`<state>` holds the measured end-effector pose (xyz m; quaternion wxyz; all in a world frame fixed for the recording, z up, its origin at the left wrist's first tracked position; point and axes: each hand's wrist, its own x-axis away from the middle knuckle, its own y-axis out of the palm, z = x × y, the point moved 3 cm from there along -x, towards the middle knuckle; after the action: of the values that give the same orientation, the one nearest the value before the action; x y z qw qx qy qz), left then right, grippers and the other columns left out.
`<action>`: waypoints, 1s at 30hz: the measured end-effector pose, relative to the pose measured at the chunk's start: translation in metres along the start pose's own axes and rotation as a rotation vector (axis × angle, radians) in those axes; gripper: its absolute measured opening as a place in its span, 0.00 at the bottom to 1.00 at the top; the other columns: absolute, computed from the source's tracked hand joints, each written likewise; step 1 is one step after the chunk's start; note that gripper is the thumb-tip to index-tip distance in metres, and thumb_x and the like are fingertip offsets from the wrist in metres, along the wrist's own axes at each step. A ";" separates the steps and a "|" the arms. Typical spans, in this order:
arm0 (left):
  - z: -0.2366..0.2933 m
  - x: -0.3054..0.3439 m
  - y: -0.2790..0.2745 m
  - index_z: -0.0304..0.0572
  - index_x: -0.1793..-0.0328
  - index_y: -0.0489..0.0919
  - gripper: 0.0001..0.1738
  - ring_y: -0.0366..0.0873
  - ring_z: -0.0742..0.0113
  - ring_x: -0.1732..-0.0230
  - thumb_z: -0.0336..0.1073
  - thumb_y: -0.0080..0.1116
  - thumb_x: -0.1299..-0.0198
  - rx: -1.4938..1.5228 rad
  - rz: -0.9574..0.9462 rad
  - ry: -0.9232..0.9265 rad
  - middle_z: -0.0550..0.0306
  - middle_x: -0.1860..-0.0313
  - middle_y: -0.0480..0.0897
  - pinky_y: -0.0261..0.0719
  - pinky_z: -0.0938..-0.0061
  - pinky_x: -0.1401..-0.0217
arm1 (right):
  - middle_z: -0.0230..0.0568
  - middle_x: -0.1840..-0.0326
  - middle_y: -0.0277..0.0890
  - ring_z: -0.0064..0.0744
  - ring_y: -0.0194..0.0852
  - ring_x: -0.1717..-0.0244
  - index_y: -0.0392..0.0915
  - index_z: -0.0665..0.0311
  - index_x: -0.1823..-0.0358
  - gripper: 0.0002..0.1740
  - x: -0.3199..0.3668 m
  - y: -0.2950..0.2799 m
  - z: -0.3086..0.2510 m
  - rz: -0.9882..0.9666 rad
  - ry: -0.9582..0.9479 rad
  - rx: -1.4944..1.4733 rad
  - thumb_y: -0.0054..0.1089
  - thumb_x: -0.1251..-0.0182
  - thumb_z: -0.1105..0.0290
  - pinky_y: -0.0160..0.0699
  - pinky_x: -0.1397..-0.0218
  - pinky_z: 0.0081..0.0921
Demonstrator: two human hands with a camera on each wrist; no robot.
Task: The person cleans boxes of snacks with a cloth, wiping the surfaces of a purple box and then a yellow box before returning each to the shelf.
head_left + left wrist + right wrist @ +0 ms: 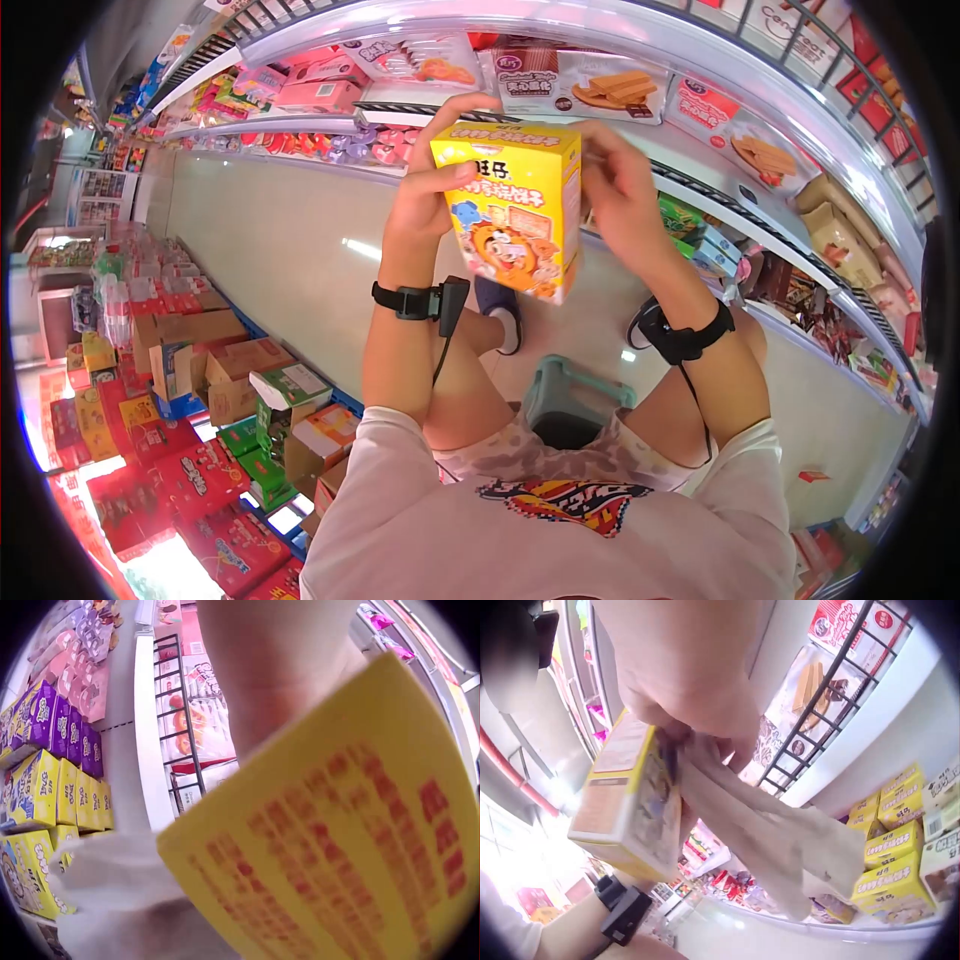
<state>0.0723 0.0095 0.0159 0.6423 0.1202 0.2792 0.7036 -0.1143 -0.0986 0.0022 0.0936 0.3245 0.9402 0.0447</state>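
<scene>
Left fingers (441, 119) hold yellow box (505, 225), front facing wearer (420, 520), long axis tilted; right fingers (741, 755) pinch cloth (769, 832).

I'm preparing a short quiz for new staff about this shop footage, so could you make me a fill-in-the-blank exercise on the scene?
1. The box between the person's two hands is mainly ____ in colour.
2. In the head view, the left hand has its ____ on the printed front of the box.
3. In the right wrist view, a pale ____ hangs from the right hand.
4. The wristbands on both arms are ____.

Missing words: yellow; thumb; cloth; black.
</scene>
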 end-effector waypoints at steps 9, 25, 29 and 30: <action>0.000 0.004 0.001 0.38 0.28 0.74 0.45 0.86 0.61 0.39 0.17 0.78 0.56 -0.562 0.100 -0.037 0.45 0.39 0.87 0.84 0.64 0.33 | 0.41 0.45 0.83 0.25 0.81 0.45 0.79 0.71 0.43 0.11 -0.004 -0.014 -0.034 0.425 -0.345 -0.205 0.54 0.20 0.77 0.81 0.38 0.26; -0.021 -0.001 0.041 0.52 0.23 0.73 0.50 0.89 0.65 0.61 0.23 0.78 0.58 -1.179 0.236 0.229 0.50 0.58 0.91 0.84 0.72 0.56 | 0.40 0.52 0.78 0.39 0.81 0.58 0.85 0.68 0.50 0.14 0.010 0.028 -0.021 0.059 -0.725 0.581 0.69 0.38 0.84 0.82 0.59 0.31; -0.023 0.000 0.046 0.38 0.22 0.69 0.50 0.86 0.67 0.45 0.14 0.75 0.55 -1.025 0.203 0.256 0.45 0.42 0.88 0.85 0.71 0.43 | 0.43 0.52 0.77 0.41 0.82 0.59 0.82 0.70 0.51 0.11 0.010 0.014 -0.015 0.222 -0.588 0.593 0.67 0.34 0.84 0.83 0.60 0.31; -0.023 0.001 0.046 0.36 0.23 0.69 0.49 0.86 0.65 0.42 0.13 0.76 0.55 -0.905 0.202 0.267 0.41 0.37 0.86 0.86 0.70 0.40 | 0.43 0.52 0.77 0.41 0.82 0.59 0.82 0.70 0.51 0.11 0.010 0.012 -0.016 0.227 -0.592 0.592 0.67 0.34 0.84 0.83 0.60 0.31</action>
<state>0.0216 0.0042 0.0226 0.5173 -0.2364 0.0122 0.8224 -0.1181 -0.0839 0.0178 0.2566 0.4375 0.8034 -0.3120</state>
